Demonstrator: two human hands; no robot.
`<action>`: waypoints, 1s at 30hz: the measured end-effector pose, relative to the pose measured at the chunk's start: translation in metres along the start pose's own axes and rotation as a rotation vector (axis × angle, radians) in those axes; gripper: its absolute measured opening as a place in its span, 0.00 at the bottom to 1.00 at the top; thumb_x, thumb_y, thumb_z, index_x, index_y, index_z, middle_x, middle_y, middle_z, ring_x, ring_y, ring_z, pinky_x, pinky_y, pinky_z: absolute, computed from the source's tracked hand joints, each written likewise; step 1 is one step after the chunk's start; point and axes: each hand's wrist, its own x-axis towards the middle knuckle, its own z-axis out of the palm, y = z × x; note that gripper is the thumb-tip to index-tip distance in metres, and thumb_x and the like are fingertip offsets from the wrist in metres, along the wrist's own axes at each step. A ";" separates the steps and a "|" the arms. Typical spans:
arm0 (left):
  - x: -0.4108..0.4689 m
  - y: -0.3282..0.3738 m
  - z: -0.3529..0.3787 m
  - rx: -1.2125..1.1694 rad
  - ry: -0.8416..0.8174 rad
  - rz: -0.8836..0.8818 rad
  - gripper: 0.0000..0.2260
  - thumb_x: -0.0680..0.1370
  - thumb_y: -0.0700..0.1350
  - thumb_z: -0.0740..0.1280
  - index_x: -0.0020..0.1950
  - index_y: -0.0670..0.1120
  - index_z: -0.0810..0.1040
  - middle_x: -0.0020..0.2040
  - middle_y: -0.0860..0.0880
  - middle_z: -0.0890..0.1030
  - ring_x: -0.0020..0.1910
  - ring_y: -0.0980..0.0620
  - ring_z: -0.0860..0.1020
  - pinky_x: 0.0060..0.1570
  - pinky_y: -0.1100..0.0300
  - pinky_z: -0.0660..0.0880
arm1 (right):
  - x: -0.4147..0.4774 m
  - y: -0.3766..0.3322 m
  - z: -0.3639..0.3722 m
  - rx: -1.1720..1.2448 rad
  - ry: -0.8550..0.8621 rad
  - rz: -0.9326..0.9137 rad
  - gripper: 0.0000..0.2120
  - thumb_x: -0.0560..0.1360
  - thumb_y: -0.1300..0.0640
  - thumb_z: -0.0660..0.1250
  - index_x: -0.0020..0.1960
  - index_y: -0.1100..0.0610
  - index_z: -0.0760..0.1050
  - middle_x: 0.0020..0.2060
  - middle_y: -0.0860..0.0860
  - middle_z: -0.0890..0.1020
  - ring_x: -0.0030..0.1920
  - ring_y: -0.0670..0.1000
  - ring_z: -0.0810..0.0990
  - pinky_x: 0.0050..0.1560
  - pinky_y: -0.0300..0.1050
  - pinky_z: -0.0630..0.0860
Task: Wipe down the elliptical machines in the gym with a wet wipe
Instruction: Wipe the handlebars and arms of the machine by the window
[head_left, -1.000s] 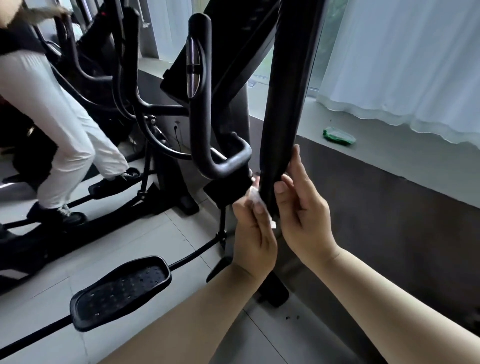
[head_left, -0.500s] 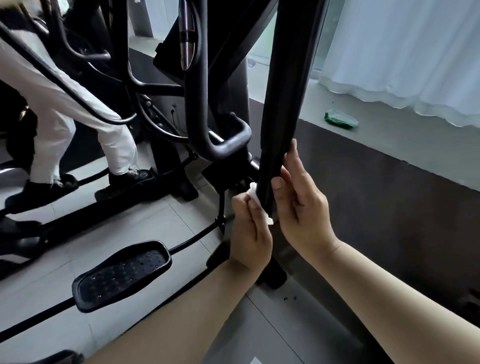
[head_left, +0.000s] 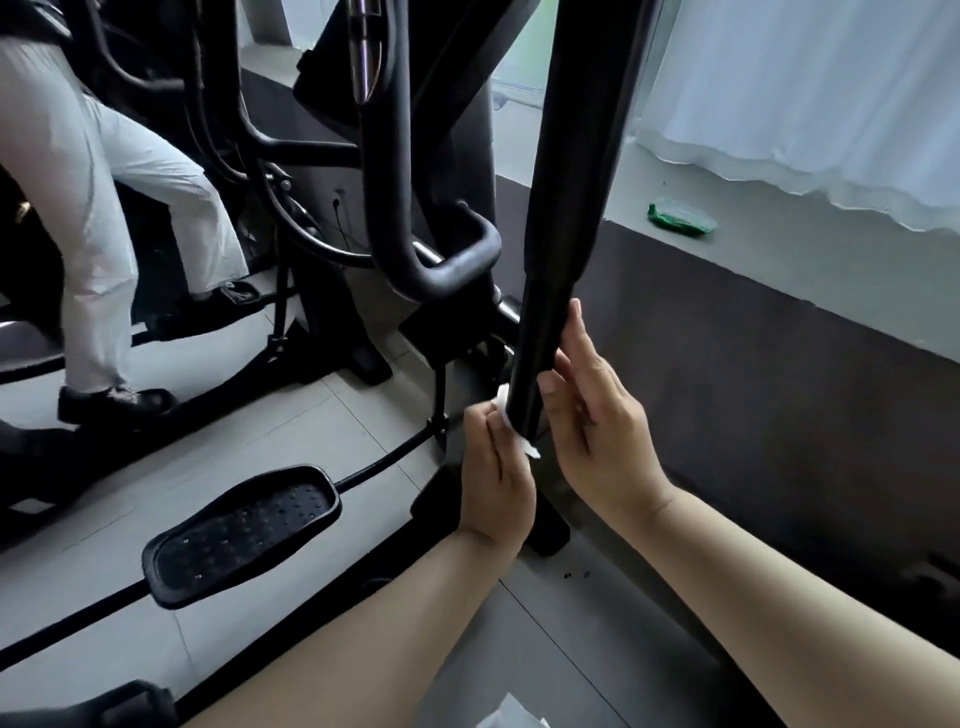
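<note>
Two hands: both are at the lower end of the matte black tube (head_left: 571, 208) of the nearest elliptical machine, one on each side of it.
Left hand (head_left: 496, 478): fingers curled, pinching the small white wet wipe (head_left: 503, 402) and pressing it against the left face of the black tube.
Right hand (head_left: 597, 415): clasps the black tube from the right, thumb on the near face, the other fingers reaching up along and behind it.
Wet wipe: bunched between the left fingers and the black tube; only white edges show above and below the fingertips.
Black tube: slightly tilted, thicker above and narrower where the hands meet it.
Curved black handlebar (head_left: 415, 260): just left of the black tube, bending into a loop at its foot.
Oval black studded pedal (head_left: 244, 535): low on the left, on a thin black rail above the pale grey tiled floor (head_left: 311, 426).
Second person: white trousers (head_left: 93, 208) and black shoes (head_left: 114, 402) on the next machine at far left.
Grey ledge (head_left: 779, 270): runs along the right, under a white sheer curtain (head_left: 805, 104).
Green crumpled packet (head_left: 680, 218): lies on the grey ledge, well apart from the hands.
</note>
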 end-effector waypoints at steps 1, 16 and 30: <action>-0.003 -0.003 -0.001 0.000 0.027 -0.061 0.09 0.86 0.40 0.54 0.49 0.52 0.68 0.41 0.58 0.77 0.37 0.62 0.74 0.39 0.70 0.71 | -0.002 0.000 0.001 0.004 -0.001 0.001 0.28 0.84 0.59 0.59 0.80 0.50 0.51 0.71 0.60 0.74 0.70 0.56 0.76 0.67 0.54 0.75; 0.002 0.024 0.000 0.065 -0.024 -0.035 0.12 0.88 0.45 0.53 0.62 0.44 0.74 0.50 0.53 0.83 0.50 0.57 0.81 0.54 0.56 0.75 | -0.016 -0.002 0.003 0.034 -0.057 0.095 0.28 0.84 0.57 0.58 0.81 0.57 0.51 0.72 0.56 0.74 0.72 0.51 0.74 0.71 0.51 0.73; -0.002 0.063 -0.015 -0.158 -0.108 -0.196 0.22 0.83 0.55 0.61 0.77 0.51 0.71 0.71 0.40 0.75 0.74 0.42 0.71 0.75 0.46 0.68 | -0.054 -0.009 0.015 0.029 0.077 -0.032 0.25 0.73 0.73 0.70 0.66 0.57 0.70 0.62 0.49 0.69 0.61 0.49 0.75 0.59 0.52 0.78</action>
